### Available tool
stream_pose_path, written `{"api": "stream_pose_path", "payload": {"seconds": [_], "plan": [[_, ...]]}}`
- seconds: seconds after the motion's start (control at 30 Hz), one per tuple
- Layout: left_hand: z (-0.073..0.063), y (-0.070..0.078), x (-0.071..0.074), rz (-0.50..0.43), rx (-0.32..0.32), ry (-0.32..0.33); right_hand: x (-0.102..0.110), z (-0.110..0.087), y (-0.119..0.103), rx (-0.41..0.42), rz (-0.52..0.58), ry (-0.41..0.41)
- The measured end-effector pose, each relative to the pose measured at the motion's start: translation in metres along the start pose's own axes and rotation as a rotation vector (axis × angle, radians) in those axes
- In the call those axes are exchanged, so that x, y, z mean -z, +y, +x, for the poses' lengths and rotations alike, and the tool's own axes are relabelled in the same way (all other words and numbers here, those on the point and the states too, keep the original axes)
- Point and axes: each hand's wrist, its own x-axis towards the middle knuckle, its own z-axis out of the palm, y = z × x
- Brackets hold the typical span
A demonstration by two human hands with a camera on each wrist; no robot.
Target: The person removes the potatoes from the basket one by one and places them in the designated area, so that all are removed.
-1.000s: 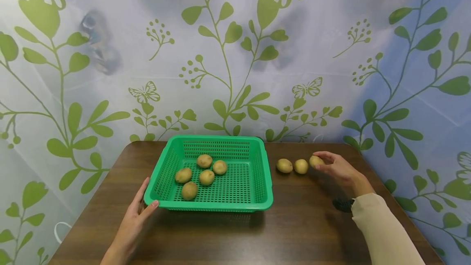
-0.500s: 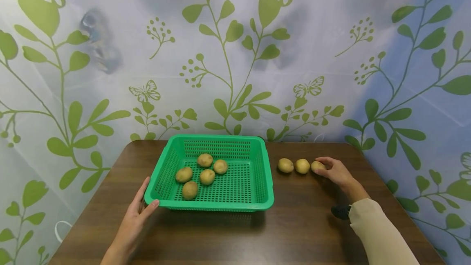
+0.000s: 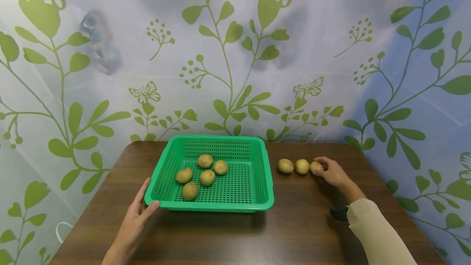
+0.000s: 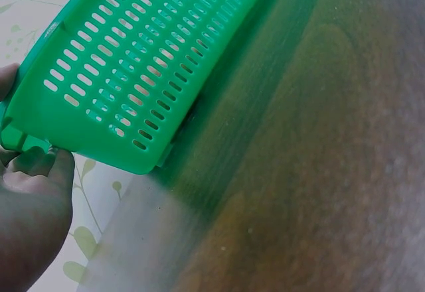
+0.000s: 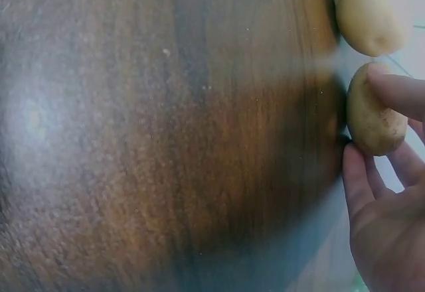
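Right grip (image 3: 335,174) pinched end potato (image 3: 315,168) near far-right corner of counter (image 3: 290,232); left grip (image 3: 134,217) clasped basket (image 3: 217,206) at near-left corner. Off-balance release could've rolled it into neighbour potato (image 3: 302,166).

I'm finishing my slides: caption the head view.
Left hand holds green basket of five potatoes; right hand grips another potato.

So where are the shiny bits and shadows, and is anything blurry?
Head view: the green basket looks fairly sharp, with a dark shadow on the table along its near side; left wrist view: the table looks greenish beside the basket and blurry at the right; right wrist view: pale glare at the left, a soft dark shadow near the right hand.
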Motion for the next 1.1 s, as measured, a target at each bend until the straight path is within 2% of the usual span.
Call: {"api": "stream_pose_path", "payload": {"seconds": [0.5, 0.7, 1.1], "plan": [[-0.001, 0.001, -0.001, 0.008, -0.001, 0.004, 0.008, -0.002, 0.007, -0.014, 0.056, 0.031], [0.0, -0.001, 0.001, 0.022, 0.036, 0.006, 0.013, -0.006, 0.0, -0.021, 0.059, 0.028], [-0.001, 0.0, 0.001, 0.024, 0.032, -0.004, 0.023, -0.009, -0.012, 0.022, 0.078, 0.024]]}}
